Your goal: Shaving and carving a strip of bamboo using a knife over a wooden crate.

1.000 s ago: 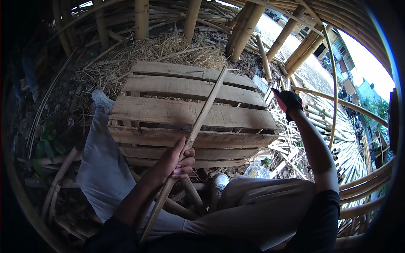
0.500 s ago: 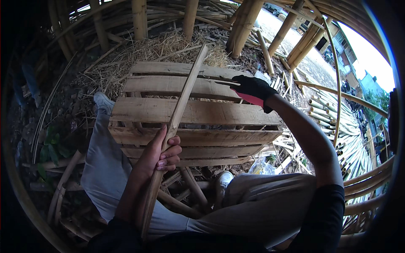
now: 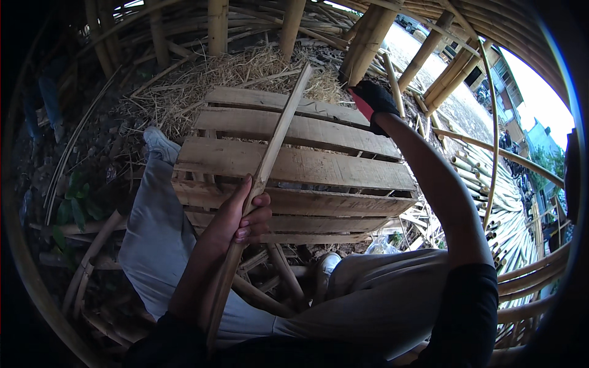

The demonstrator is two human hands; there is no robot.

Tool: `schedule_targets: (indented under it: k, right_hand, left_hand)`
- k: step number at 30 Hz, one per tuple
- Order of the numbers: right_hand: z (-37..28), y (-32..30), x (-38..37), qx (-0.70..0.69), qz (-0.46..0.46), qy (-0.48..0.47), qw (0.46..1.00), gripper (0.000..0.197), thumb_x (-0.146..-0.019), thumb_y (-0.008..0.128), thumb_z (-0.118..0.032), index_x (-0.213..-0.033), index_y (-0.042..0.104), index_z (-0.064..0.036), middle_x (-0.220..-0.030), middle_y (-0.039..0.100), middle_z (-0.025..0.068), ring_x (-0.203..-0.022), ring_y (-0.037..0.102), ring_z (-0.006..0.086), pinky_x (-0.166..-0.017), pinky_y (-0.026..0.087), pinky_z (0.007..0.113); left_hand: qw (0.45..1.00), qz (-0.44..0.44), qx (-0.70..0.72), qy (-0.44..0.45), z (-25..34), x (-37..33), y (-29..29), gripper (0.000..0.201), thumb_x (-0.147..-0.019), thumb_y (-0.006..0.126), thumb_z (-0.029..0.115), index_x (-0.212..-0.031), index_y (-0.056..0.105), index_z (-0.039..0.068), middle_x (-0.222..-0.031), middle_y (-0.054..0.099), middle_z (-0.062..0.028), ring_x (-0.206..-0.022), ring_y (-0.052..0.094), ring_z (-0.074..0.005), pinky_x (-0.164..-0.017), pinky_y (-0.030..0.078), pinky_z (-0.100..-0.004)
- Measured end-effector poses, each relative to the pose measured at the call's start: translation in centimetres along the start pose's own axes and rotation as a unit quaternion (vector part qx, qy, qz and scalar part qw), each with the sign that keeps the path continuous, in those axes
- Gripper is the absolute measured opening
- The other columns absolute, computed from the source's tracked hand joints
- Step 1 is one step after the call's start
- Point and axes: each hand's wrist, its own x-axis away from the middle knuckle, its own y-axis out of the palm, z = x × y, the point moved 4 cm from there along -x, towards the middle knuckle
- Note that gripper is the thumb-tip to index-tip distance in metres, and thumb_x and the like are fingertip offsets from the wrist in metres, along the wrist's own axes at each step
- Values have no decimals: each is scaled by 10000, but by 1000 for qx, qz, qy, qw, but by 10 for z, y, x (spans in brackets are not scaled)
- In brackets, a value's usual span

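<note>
My bare left hand is closed around a long split bamboo strip. The strip slants from my lap up and away over a slatted wooden pallet. My right hand, in a black glove with a red-pink palm side, is stretched out past the pallet's far right corner, beside a thick bamboo post. Its fingers are dark and turned away, so whether it holds anything cannot be made out.
Thick bamboo posts stand behind the pallet, with dry shavings heaped before them. A stack of bamboo poles lies at the right. My shoe is at the pallet's left side. Bamboo pieces lie below the pallet.
My right hand has moved farther away from me, from over the pallet's slats to beyond its far right corner. The view has shifted slightly; my left hand keeps its grip on the bamboo strip.
</note>
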Motion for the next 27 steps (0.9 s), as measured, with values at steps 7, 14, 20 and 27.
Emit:
schedule_targets:
  k: [7, 14, 20, 27]
  right_hand:
    - [-11, 28, 13, 33, -132, -156, 978, 411, -967, 451, -426, -1058, 637, -72, -1034, 664, 181, -1005, 620, 362, -875, 474, 446]
    - [-8, 40, 19, 165, -173, -201, 950, 382, -966, 457, -406, -1090, 648, -99, -1076, 666, 158, -1044, 628, 331, -890, 489, 435]
    - [-9, 12, 16, 214, 38, -84, 972, 358, -938, 484, -392, -1009, 685, -105, -940, 693, 170, -911, 676, 349, -787, 523, 469]
    - [5, 24, 23, 109, 10, -85, 990, 372, -924, 497, -421, -1039, 662, -109, -961, 673, 187, -937, 652, 373, -815, 516, 452]
  left_hand:
    - [1000, 3, -13, -1, 1, -1, 0, 499, -971, 321, 644, -787, 407, 188, -461, 267, 78, -307, 251, -27, -266, 194, -181]
    - [1000, 15, -23, -7, -4, -5, 4, 496, -971, 329, 641, -787, 406, 187, -459, 260, 80, -309, 241, -23, -266, 189, -171]
    - [1000, 7, -26, -3, -7, -6, -1, 492, -969, 337, 640, -791, 407, 187, -459, 255, 80, -310, 235, -24, -268, 187, -171]
    - [999, 13, -34, -3, -9, -10, 0, 483, -972, 347, 631, -795, 411, 185, -471, 275, 74, -316, 257, -32, -276, 201, -173]
